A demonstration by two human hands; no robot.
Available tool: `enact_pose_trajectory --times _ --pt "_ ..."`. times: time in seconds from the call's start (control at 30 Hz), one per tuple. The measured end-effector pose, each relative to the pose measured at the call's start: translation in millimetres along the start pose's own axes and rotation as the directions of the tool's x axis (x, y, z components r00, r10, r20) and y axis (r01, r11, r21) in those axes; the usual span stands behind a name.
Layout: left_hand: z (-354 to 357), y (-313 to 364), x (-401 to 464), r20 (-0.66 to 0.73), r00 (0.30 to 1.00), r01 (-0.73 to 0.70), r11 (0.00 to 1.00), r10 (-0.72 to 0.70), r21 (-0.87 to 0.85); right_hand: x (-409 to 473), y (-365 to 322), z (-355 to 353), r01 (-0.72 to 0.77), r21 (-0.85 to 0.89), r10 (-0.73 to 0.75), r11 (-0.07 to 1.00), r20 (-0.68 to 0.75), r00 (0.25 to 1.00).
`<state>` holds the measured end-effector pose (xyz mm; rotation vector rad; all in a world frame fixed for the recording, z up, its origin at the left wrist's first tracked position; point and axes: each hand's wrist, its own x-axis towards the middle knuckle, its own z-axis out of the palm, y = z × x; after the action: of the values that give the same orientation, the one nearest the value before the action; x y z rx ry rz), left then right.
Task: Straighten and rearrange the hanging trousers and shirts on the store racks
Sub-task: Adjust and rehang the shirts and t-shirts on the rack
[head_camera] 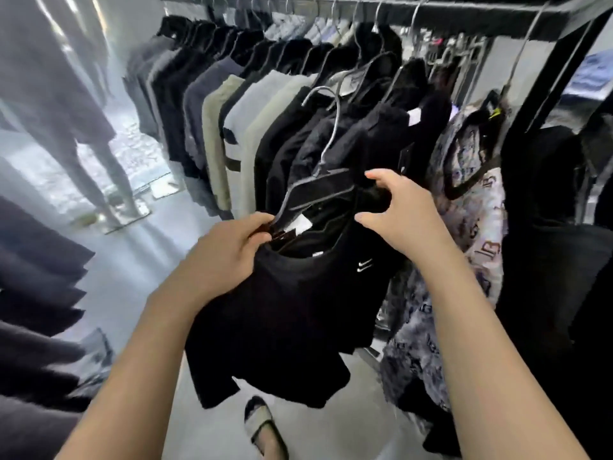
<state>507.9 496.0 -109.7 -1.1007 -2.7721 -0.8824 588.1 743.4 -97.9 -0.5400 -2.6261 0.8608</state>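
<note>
Two bare forearms reach forward; left hand (229,250) pinches a black T-shirt (282,320) at its collar, off the rail (464,9); right hand (403,214), fingers apart, curls toward the hanger (318,190). Shirt may slip off the tilted hanger if the pinch loosens

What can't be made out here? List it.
- Head view: the hanger hook is off the rail; where it goes is unclear.
- The right hand curls at the black shirt, but its grip is hidden by dark cloth.
- The shirt's white label is too blurred to read.
- The rail is cut off by the top edge.
</note>
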Motion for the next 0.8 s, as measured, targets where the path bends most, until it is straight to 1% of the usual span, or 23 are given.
enact_pose_trajectory --times 0.1,0.13,0.17,0.23,0.3,0.33,0.4,0.47,0.53,0.6,0.63,0.67,0.7,0.73,0.77,0.8 --pt "-26 -13 -36 -0.114 0.993 0.028 0.999 -0.032 -0.039 -3 -15 19 0.198 -0.066 -0.204 0.978 -0.090 0.975" --pt "-33 -19 -48 -0.145 0.988 0.044 0.998 -0.049 -0.041 -5 -22 23 0.244 -0.085 -0.251 0.966 -0.087 0.964" --pt "-39 -25 -60 -0.170 0.983 0.065 0.997 -0.072 -0.043 -7 -28 27 0.294 -0.093 -0.299 0.951 -0.053 0.953" --pt "-47 -39 -80 -0.214 0.970 0.113 0.993 -0.118 -0.032 -10 -40 37 0.384 -0.051 -0.379 0.922 0.086 0.921" --pt "-50 -50 -96 -0.240 0.960 0.156 0.988 -0.148 0.016 -14 -50 48 0.400 0.042 -0.399 0.916 0.223 0.890" --pt "-50 -55 -102 -0.251 0.952 0.184 0.983 -0.174 0.017 -16 -53 55 0.393 0.073 -0.398 0.917 0.265 0.878" --pt "-50 -62 -114 -0.274 0.927 0.252 0.967 -0.255 -0.046 -21 -57 68 0.380 0.100 -0.391 0.919 0.326 0.861" --pt "-50 -69 -123 -0.288 0.903 0.302 0.948 -0.319 -0.104 -26 -62 78 0.382 0.120 -0.399 0.916 0.360 0.843" --pt "-52 -75 -130 -0.295 0.888 0.326 0.935 -0.353 -0.138 -31 -67 86 0.381 0.140 -0.405 0.914 0.370 0.836" --pt "-53 -83 -134 -0.312 0.879 0.338 0.933 -0.361 -0.124 -37 -73 92 0.371 0.157 -0.403 0.915 0.372 0.836" --pt "-52 -87 -135 -0.341 0.868 0.355 0.931 -0.360 -0.079 -40 -75 95 0.363 0.166 -0.399 0.917 0.368 0.840" --pt "-49 -89 -135 -0.392 0.847 0.385 0.923 -0.359 -0.016 -42 -77 98 0.353 0.163 -0.389 0.921 0.364 0.846" --pt "-46 -89 -135 -0.469 0.805 0.425 0.905 -0.362 0.030 -45 -80 101 0.339 0.165 -0.376 0.926 0.358 0.855" --pt "-40 -86 -136 -0.551 0.746 0.460 0.888 -0.373 0.022 -47 -82 104 0.322 0.167 -0.361 0.932 0.349 0.865" --pt "-34 -80 -135 -0.607 0.686 0.482 0.876 -0.401 -0.034 -51 -84 108 0.304 0.172 -0.346 0.937 0.337 0.876" --pt "-28 -72 -133 -0.607 0.648 0.486 0.864 -0.459 -0.135 -54 -87 114 0.288 0.179 -0.333 0.941 0.324 0.886"
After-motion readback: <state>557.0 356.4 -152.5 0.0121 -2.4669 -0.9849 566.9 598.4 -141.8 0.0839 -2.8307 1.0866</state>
